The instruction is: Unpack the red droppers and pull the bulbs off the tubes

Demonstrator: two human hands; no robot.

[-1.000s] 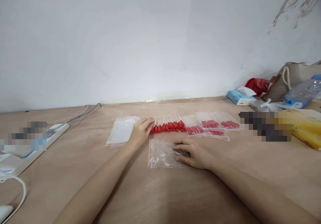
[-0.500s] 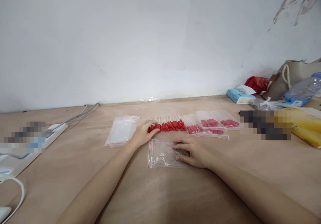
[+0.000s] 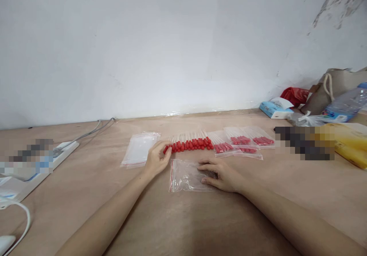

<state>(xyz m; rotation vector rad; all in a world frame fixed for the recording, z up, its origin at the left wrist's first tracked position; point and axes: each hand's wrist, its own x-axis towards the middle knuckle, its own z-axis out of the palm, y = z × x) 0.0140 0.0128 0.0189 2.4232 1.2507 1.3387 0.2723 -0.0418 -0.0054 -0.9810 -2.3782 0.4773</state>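
Note:
My left hand [image 3: 156, 159] is at the left end of a row of thin clear droppers with red bulbs [image 3: 197, 144]. Between its thumb and fingers is the red end of one dropper [image 3: 165, 149], slightly left of the others. A clear zip bag with a red seal line [image 3: 185, 175] lies flat in front of the row. My right hand [image 3: 225, 175] rests on that bag's right part, fingers apart and holding nothing. Right of the row, several clear bags [image 3: 249, 155] contain more red-ended droppers. A stack of flat clear bags [image 3: 139, 149] lies beyond my left hand.
On the left are a white power strip [image 3: 61, 154] and grey cables [image 3: 91, 131]. At the right stand a blue tissue pack [image 3: 273, 110], a plastic bottle [image 3: 344, 106], a beige bag [image 3: 318, 95] and a yellow bag [image 3: 351, 145]. A white wall [image 3: 172, 49] rises behind the table.
My left hand has moved a little left along the row, uncovering more red bulbs, with one red end between its fingers. My right hand has stayed on the bag.

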